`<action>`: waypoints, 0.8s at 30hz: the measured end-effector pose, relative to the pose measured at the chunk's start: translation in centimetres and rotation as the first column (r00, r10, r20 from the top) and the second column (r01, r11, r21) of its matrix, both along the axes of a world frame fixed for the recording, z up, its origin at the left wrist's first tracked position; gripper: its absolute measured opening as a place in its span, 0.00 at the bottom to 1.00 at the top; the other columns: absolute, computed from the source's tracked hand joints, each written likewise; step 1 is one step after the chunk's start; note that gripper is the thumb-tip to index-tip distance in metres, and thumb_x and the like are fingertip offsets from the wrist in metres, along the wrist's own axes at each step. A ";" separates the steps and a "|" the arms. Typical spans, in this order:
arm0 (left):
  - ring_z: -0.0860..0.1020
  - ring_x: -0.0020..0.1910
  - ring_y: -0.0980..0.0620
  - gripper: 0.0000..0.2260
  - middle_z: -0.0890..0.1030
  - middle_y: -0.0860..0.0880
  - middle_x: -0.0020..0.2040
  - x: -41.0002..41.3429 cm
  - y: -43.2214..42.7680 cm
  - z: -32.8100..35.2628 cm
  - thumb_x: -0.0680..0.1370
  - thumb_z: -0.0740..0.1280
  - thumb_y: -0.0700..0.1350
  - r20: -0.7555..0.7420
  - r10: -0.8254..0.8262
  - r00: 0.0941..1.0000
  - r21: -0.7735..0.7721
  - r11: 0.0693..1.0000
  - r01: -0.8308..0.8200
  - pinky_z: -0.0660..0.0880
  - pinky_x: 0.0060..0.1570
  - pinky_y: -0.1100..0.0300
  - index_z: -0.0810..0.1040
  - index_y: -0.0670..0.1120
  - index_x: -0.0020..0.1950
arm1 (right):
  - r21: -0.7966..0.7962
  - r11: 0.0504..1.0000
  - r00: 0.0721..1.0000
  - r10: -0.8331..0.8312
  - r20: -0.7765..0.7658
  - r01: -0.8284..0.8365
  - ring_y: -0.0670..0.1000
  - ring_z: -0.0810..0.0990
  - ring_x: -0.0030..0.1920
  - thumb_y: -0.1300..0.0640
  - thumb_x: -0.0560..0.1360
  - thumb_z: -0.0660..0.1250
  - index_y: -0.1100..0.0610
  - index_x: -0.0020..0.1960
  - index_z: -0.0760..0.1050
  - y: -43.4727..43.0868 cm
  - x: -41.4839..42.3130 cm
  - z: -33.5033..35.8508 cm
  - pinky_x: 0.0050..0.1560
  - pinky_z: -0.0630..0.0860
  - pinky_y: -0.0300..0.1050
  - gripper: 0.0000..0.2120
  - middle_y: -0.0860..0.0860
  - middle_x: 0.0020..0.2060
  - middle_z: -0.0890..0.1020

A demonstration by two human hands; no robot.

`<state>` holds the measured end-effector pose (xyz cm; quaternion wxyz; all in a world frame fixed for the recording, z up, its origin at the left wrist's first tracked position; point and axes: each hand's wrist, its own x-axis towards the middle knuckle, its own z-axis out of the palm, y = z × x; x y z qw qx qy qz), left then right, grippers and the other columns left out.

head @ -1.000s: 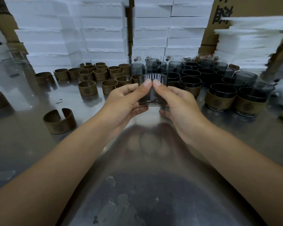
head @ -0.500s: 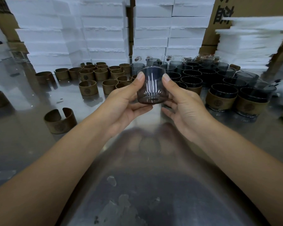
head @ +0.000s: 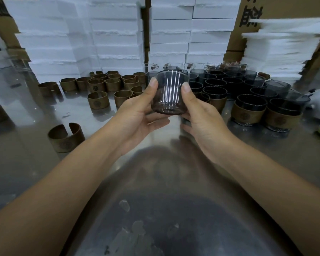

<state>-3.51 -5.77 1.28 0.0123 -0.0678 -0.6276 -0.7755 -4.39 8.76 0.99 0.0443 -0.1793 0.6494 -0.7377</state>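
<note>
Holding: the smoky glass is carried clear of the worktop, in the middle of the scene, between the two hands.
Axis: close to upright, with the thick base low and toward the person and the top leaning slightly to the far side.
Wall: bare, with no brown band on it and bright streaks of reflected light down the front.
Left hand: the thumb presses the glass's left wall near the top, and the fingers curl under and behind the base.
Right hand: this hand mirrors the left, with its thumb high on the right wall and its fingers wrapped low round the base.
Nearer hand: neither, as the glass sits midway with both grips at the same height.
Loose band: a split brown ring stands on the near left of the worktop, well apart from the glass and on the left hand's side.
Other bands: these are clustered at the far left.
Banded glasses: these stand in a group to the right, with bare dark glasses behind them.
Likely next move: if a band goes on, the left hand has the shorter reach, so the right hand would have to carry the glass alone.
Risk: one hand on a smooth wall could let the glass slip.
Far edge: stacked white boxes.
</note>
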 end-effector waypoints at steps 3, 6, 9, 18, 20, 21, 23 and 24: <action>0.83 0.47 0.53 0.17 0.85 0.48 0.49 0.2 0.1 0.0 0.74 0.63 0.58 -0.021 0.077 0.997 -0.061 0.995 -0.078 0.78 0.41 0.65 0.81 0.48 0.54 | -0.035 0.999 0.999 -0.035 -0.029 0.034 0.41 0.82 0.52 0.38 0.66 0.64 0.49 0.54 0.81 0.2 -0.2 0.0 0.53 0.75 0.32 0.22 0.43 0.48 0.85; 0.83 0.48 0.52 0.17 0.85 0.47 0.49 0.3 0.3 0.1 0.75 0.63 0.57 -0.019 0.090 0.996 -0.103 0.990 -0.092 0.77 0.43 0.63 0.80 0.47 0.55 | -0.024 0.997 0.996 -0.078 -0.042 0.077 0.43 0.83 0.50 0.42 0.71 0.66 0.50 0.53 0.80 0.2 -0.2 0.1 0.48 0.75 0.30 0.16 0.44 0.46 0.86; 0.81 0.55 0.47 0.25 0.83 0.45 0.53 0.4 0.7 -0.1 0.68 0.66 0.59 -0.045 0.073 0.996 -0.148 0.986 -0.079 0.76 0.51 0.58 0.79 0.45 0.58 | -0.011 0.993 0.992 -0.114 -0.050 0.114 0.41 0.83 0.47 0.45 0.74 0.67 0.50 0.53 0.79 0.1 -0.2 0.0 0.47 0.75 0.30 0.12 0.42 0.42 0.85; 0.83 0.47 0.51 0.20 0.84 0.50 0.48 0.3 0.5 -0.4 0.65 0.69 0.56 -0.093 0.085 0.992 -0.110 0.989 -0.095 0.76 0.44 0.64 0.80 0.50 0.54 | 0.009 0.996 0.995 -0.092 -0.033 0.092 0.42 0.82 0.49 0.46 0.73 0.69 0.49 0.46 0.82 0.1 -0.2 0.0 0.49 0.73 0.34 0.08 0.43 0.43 0.85; 0.83 0.48 0.49 0.23 0.84 0.48 0.51 0.3 0.5 -0.4 0.65 0.69 0.56 -0.089 0.082 0.993 -0.096 0.991 -0.090 0.76 0.44 0.65 0.79 0.48 0.58 | 0.022 0.995 0.995 -0.094 -0.021 0.095 0.46 0.82 0.53 0.44 0.71 0.69 0.48 0.46 0.82 0.2 -0.3 0.0 0.51 0.72 0.39 0.09 0.45 0.44 0.85; 0.83 0.49 0.49 0.24 0.84 0.47 0.52 0.3 0.5 -0.4 0.66 0.69 0.56 -0.086 0.078 0.993 -0.088 0.992 -0.086 0.76 0.44 0.65 0.79 0.48 0.59 | 0.026 0.995 0.996 -0.093 -0.015 0.093 0.47 0.82 0.54 0.43 0.70 0.70 0.48 0.46 0.82 0.2 -0.3 0.0 0.52 0.72 0.41 0.11 0.45 0.45 0.85; 0.83 0.50 0.50 0.26 0.84 0.47 0.53 0.3 0.4 -0.4 0.66 0.69 0.55 -0.080 0.071 0.994 -0.071 0.995 -0.077 0.76 0.44 0.66 0.78 0.47 0.62 | 0.018 0.996 0.996 -0.085 -0.002 0.085 0.48 0.82 0.54 0.40 0.65 0.70 0.47 0.46 0.82 0.3 -0.3 0.0 0.51 0.71 0.43 0.14 0.45 0.46 0.85; 0.83 0.50 0.50 0.27 0.84 0.47 0.53 0.3 0.4 -0.3 0.65 0.69 0.55 -0.077 0.065 0.995 -0.062 0.996 -0.070 0.76 0.44 0.66 0.77 0.47 0.62 | 0.010 0.997 0.997 -0.078 0.005 0.077 0.46 0.82 0.53 0.40 0.63 0.70 0.46 0.46 0.82 0.4 -0.3 0.0 0.52 0.71 0.43 0.16 0.44 0.46 0.85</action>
